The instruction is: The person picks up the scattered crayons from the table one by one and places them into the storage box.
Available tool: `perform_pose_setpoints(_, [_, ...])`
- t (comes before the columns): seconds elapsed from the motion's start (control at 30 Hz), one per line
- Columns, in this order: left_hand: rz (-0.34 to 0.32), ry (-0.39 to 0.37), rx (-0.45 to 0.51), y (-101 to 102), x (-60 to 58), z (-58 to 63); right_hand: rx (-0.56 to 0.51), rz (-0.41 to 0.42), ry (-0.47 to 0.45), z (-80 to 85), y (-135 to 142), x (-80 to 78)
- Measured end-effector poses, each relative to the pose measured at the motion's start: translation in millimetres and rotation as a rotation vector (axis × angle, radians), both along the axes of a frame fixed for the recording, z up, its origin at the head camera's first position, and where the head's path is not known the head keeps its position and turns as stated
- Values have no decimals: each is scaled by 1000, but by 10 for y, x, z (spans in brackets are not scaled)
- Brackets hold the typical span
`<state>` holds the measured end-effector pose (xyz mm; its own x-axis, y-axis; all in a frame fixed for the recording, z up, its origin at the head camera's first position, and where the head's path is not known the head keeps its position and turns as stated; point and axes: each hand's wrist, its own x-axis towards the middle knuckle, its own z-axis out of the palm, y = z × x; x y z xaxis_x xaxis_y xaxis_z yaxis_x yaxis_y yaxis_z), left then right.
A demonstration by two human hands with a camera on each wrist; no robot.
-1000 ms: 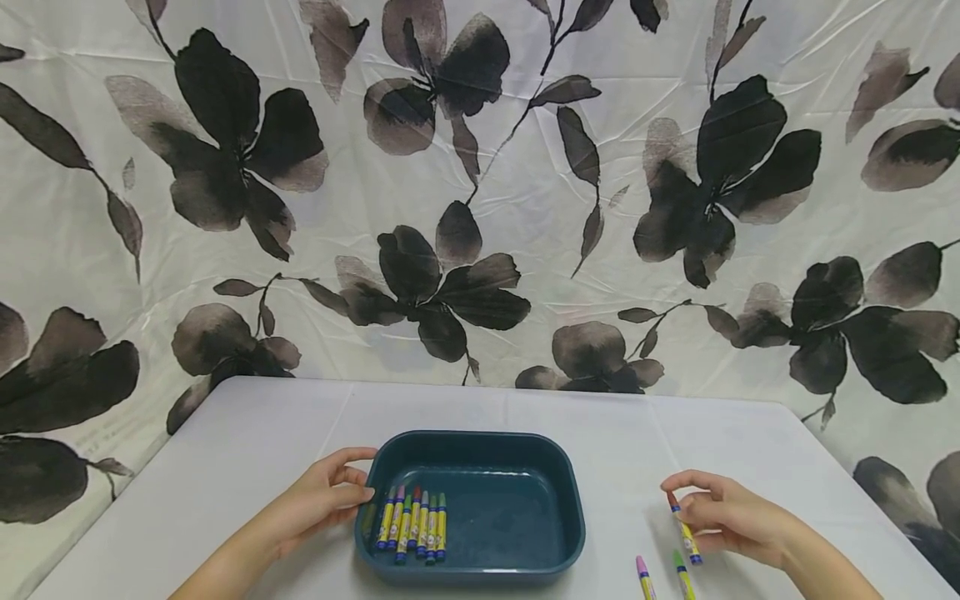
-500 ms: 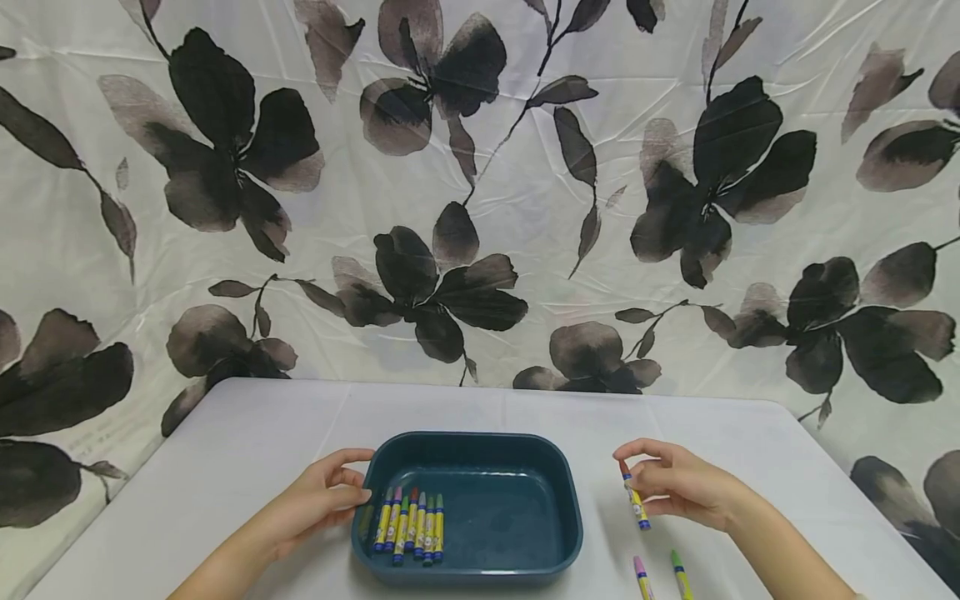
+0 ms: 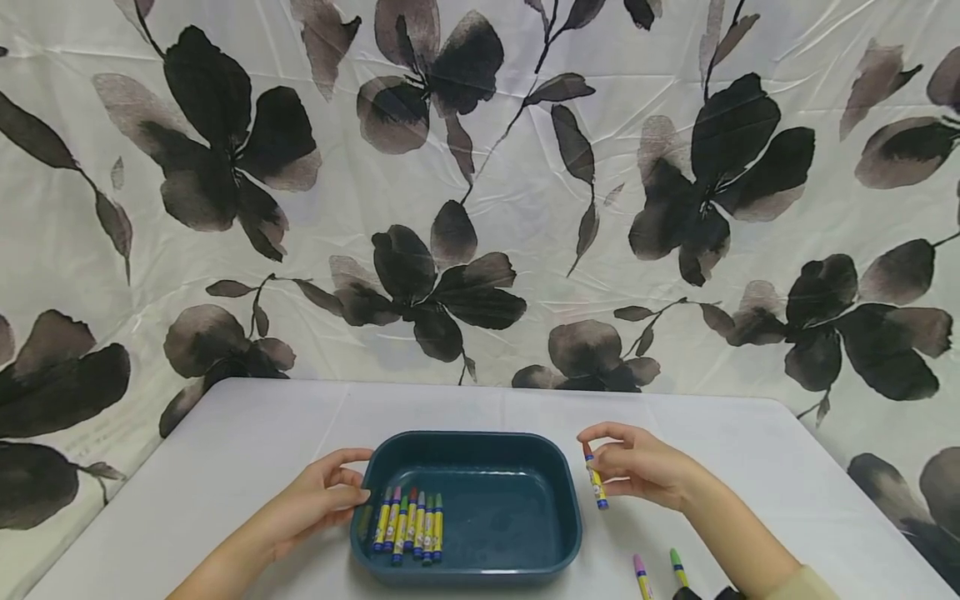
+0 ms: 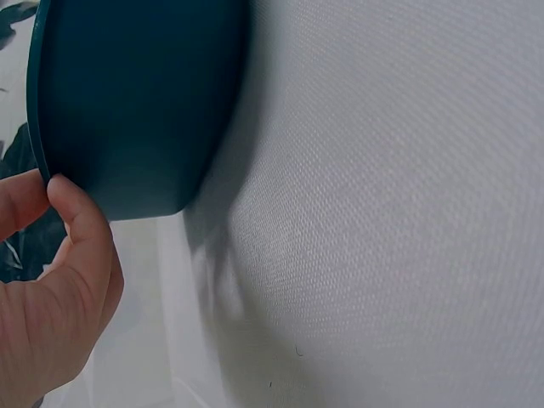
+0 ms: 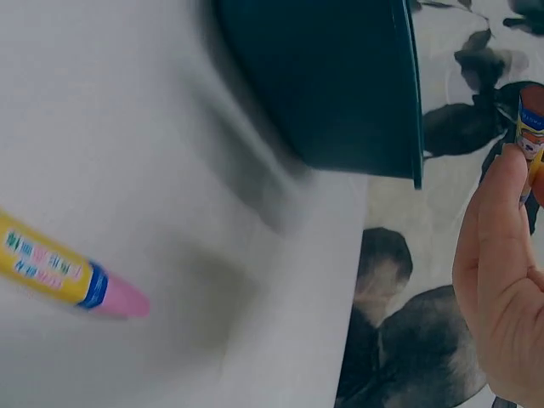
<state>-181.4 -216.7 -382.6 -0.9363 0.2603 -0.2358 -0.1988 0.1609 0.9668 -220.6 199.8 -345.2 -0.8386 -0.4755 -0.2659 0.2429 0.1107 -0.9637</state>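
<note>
In the head view my right hand (image 3: pixel 641 462) pinches a red-tipped crayon (image 3: pixel 596 482) with a yellow wrapper, upright just off the right side of a dark teal plastic tray (image 3: pixel 517 575). Part of this crayon (image 5: pixel 531 127) shows at the edge of the right wrist view. My left hand (image 3: pixel 326 496) holds the tray's left rim, with the thumb tip right at the edge in the left wrist view. Inside the tray, several crayons (image 3: pixel 408 529) lie side by side on the left.
A pink crayon (image 3: pixel 641 575) and a green crayon (image 3: pixel 678 567) lie on the white table (image 3: pixel 285 417) at the front right. Dark objects (image 3: pixel 705 593) show at the bottom edge by the right forearm. Behind the table hangs a floral cloth (image 3: pixel 480 333).
My right hand has carried the red-tipped crayon leftward, from above the loose crayons to beside the tray's right rim. My left hand and the tray have stayed in place.
</note>
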Motion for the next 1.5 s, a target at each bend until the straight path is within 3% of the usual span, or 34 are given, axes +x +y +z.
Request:
perform_pose_setpoints(0.73, [-3,-8,3,-2,3,-17,-41,-54,-43,-75,-476,-59])
perform_pose_setpoints(1.5, [0,-11,7,-4,-12,0,-5,10,-19,-210,-1054,-22])
